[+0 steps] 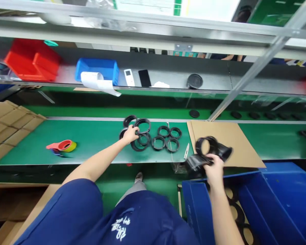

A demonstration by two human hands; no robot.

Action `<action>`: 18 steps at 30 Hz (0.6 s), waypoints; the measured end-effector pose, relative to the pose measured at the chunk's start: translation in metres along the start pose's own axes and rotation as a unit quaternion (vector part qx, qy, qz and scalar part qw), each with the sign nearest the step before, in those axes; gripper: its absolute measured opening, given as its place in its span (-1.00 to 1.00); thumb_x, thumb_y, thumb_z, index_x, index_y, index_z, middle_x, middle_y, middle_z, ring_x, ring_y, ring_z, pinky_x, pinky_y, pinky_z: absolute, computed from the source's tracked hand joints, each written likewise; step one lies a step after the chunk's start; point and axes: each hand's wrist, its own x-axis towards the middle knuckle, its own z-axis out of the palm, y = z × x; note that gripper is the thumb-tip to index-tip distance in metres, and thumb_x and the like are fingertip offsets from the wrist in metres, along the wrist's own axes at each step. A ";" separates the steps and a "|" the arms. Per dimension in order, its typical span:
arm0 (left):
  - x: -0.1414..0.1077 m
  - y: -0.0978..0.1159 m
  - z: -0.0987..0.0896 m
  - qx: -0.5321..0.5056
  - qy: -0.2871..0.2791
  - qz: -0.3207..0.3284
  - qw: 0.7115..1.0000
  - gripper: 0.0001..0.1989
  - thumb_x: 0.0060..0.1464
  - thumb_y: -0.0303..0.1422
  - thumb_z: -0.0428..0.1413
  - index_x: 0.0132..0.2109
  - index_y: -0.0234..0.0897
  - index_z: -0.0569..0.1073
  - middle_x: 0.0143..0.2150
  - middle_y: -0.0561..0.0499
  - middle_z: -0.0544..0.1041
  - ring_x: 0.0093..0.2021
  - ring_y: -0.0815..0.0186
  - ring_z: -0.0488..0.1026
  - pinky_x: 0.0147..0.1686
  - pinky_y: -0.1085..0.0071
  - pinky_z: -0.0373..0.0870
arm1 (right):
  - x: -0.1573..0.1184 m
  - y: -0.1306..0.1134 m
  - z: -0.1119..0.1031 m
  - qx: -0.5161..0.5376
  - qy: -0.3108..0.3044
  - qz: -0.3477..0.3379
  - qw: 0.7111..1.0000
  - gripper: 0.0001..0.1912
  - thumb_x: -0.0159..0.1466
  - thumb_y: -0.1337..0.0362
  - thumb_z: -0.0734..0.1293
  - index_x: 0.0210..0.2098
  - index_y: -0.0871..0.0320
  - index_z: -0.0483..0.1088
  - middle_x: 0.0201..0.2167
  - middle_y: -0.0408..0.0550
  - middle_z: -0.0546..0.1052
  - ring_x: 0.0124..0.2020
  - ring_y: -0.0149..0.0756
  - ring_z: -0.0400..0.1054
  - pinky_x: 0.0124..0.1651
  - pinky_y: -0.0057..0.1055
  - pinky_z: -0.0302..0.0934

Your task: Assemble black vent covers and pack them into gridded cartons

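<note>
My left hand [131,134] is over the green bench, its fingers closed on a black ring [143,125] in a cluster of several black rings. Beside that cluster, a second group of black rings [158,143] lies flat on the bench. Above the front edge at the right, my right hand [214,167] grips several black rings [208,145] at once; they are blurred and tilted at different angles. Beneath that arm, more black rings [236,212] rest in a blue bin [196,207].
A flat cardboard sheet [234,143] and a utility knife [186,151] lie on the bench. A tape dispenser [63,145] is at left, near stacked cardboard boxes [7,126]. On the shelf are a red bin [33,61], a blue tray [98,69] and a phone [144,78]. A slanted metal post [247,78] stands at right.
</note>
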 end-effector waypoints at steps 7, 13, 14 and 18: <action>0.050 -0.218 -0.025 -0.021 -0.023 -0.189 0.982 -0.52 0.00 -0.38 0.21 0.12 -0.20 0.48 0.17 -0.14 0.31 -0.08 0.20 0.56 0.02 0.35 0.45 | 0.036 -0.291 0.278 0.041 -0.309 -0.114 0.943 -0.68 0.10 0.32 0.40 -0.13 0.04 0.42 0.04 -0.03 0.35 0.12 -0.20 0.30 0.21 -0.35 0.23; 0.088 -0.312 -0.039 -0.024 -0.043 -0.241 0.969 -0.50 0.03 -0.35 0.19 0.16 -0.22 0.46 0.22 -0.22 0.30 -0.10 0.15 0.58 0.03 0.28 0.48 | 0.052 -0.404 0.433 -0.050 -0.388 -0.032 0.920 -0.58 0.13 0.33 0.46 -0.03 0.03 0.39 0.10 -0.05 0.26 -0.33 -0.44 0.38 -0.12 -0.41 0.33; 0.094 -0.322 -0.041 -0.022 -0.046 -0.246 0.968 -0.50 0.03 -0.35 0.19 0.16 -0.23 0.46 0.23 -0.24 0.29 -0.10 0.13 0.58 0.03 0.26 0.48 | 0.052 -0.409 0.448 -0.066 -0.394 -0.021 0.916 -0.58 0.13 0.36 0.47 -0.03 0.05 0.39 0.12 -0.04 0.25 -0.35 -0.45 0.39 -0.13 -0.40 0.34; 0.117 -0.349 -0.050 -0.009 -0.059 -0.244 0.968 -0.50 0.04 -0.33 0.16 0.17 -0.23 0.45 0.28 -0.28 0.26 -0.09 0.09 0.58 0.04 0.21 0.49 | 0.047 -0.415 0.486 -0.111 -0.415 0.004 0.903 -0.55 0.12 0.41 0.49 -0.02 0.08 0.40 0.25 0.08 0.20 -0.25 -0.33 0.50 -0.04 -0.28 0.38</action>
